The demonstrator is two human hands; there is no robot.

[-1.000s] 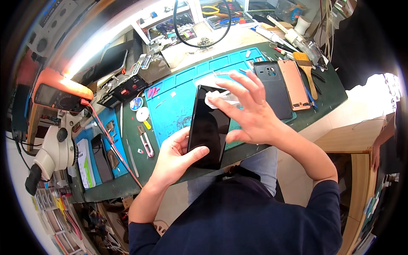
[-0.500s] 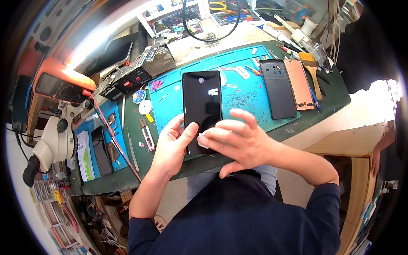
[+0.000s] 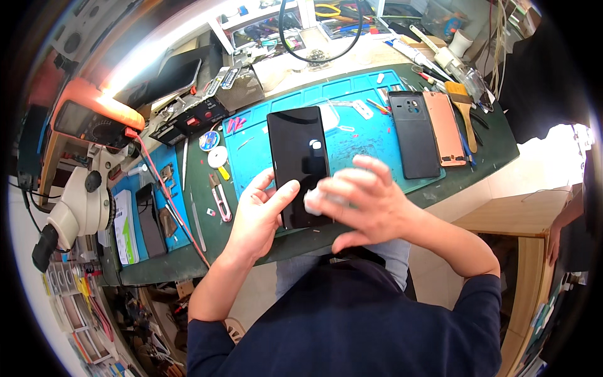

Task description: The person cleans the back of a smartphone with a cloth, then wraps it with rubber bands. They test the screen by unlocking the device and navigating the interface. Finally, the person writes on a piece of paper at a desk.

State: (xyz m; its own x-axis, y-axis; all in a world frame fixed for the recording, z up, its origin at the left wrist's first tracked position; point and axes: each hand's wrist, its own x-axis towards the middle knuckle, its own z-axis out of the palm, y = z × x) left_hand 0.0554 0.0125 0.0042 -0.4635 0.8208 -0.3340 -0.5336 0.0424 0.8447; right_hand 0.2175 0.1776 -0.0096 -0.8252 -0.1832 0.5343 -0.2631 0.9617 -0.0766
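Observation:
A large black smartphone with a dark, glossy screen is gripped along its lower left edge by my left hand, the thumb lying over the front. My right hand, partly smeared by motion, is over the phone's lower right edge. A small white wad, perhaps tissue or cloth, is pinched in its fingertips, close to the glass. Behind the phone lies a blue work mat. A black phone back cover and a copper-coloured phone-sized panel lie to the right.
On the left stand an orange multimeter and a white microscope arm. Pink-handled cutters, a white tape roll and another dark phone lie nearby. A brush is at right. Another person's hand hangs by a wooden cabinet.
My right hand has moved slightly right with the white wad. The phone's top has tilted a little left. A light round icon on its screen is gone.

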